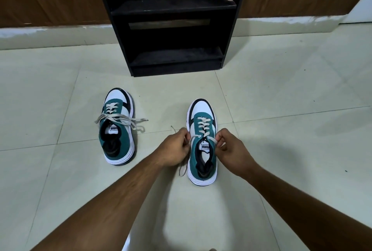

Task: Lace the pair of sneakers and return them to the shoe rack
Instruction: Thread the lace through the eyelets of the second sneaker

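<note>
Pinched in both my left hand (174, 147) and right hand (231, 146) are the lace ends of the near-right sneaker (202, 142), toe pointing far toward the shoe rack (171, 21). Its laced mate (117, 126) sits left.

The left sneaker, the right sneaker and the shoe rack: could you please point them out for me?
left sneaker (117, 130): head view, on its teal tongue area.
right sneaker (202, 111): head view, on its white toe.
shoe rack (173, 7): head view, on a black shelf.
</note>
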